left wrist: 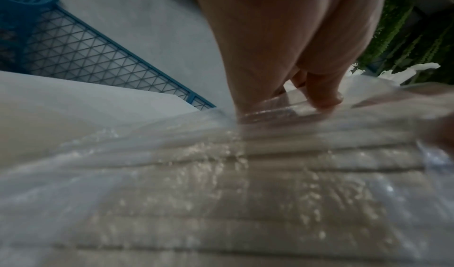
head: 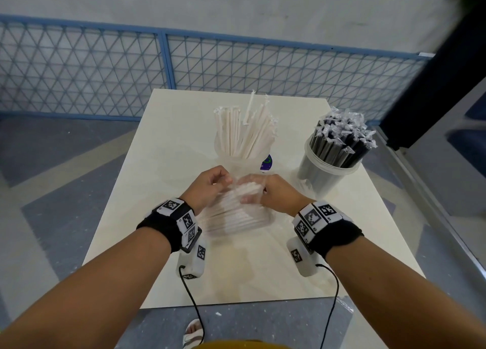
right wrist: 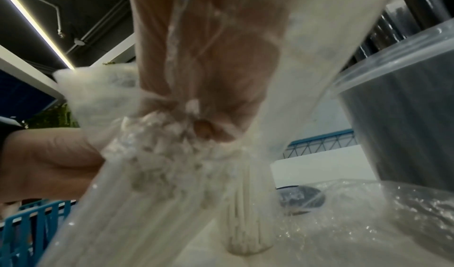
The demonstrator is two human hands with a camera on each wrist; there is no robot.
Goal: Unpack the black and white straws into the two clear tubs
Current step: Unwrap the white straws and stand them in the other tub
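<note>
We see the left hand (head: 210, 184) pinching the far left edge of a clear bag of white straws (head: 236, 212), which lies on the tabletop (head: 163, 149) near the middle. The right hand (head: 273, 191) is inside the bag's mouth, its grip grasping straw ends. Beyond stand a clear tub of white straws (head: 244, 162) and, further right, a clear tub of black straws (head: 323, 170).
</note>
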